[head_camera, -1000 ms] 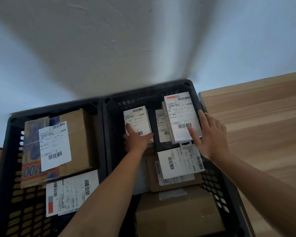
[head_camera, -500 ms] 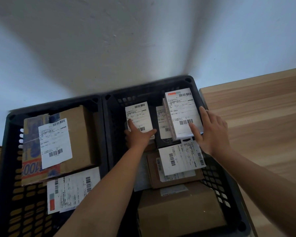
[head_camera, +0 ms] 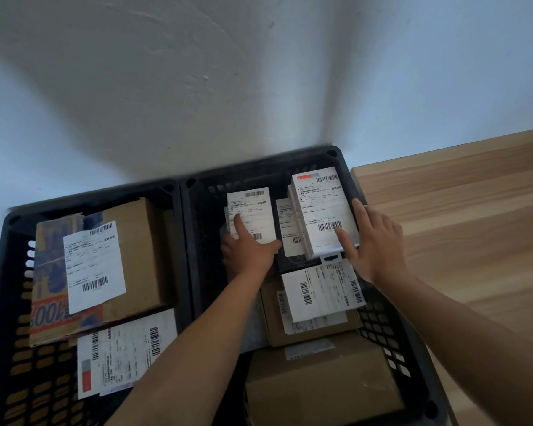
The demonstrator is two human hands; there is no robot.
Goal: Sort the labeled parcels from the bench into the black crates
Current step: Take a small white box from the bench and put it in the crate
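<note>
Two black crates stand side by side below me, the left crate (head_camera: 183,241) and the right crate (head_camera: 336,155). Inside the right crate, my left hand (head_camera: 248,249) grips a small white labeled parcel (head_camera: 254,207) at the far left, fingers on its label. My right hand (head_camera: 371,241) holds a taller white labeled box (head_camera: 320,204) upright at the far right, thumb on its barcode. Another labeled parcel (head_camera: 285,226) stands between them. More labeled packages (head_camera: 320,290) and a brown carton (head_camera: 320,392) lie nearer me.
The left crate holds a large brown carton with a white label (head_camera: 94,265) and a flat labeled mailer (head_camera: 126,348). A wooden bench (head_camera: 459,226) adjoins the right crate on the right. A white wall (head_camera: 259,72) rises behind the crates.
Both hands have pushed slightly deeper toward the far end of the right crate, with the two white parcels still held; my left fingers now rest higher on the small parcel's label.
</note>
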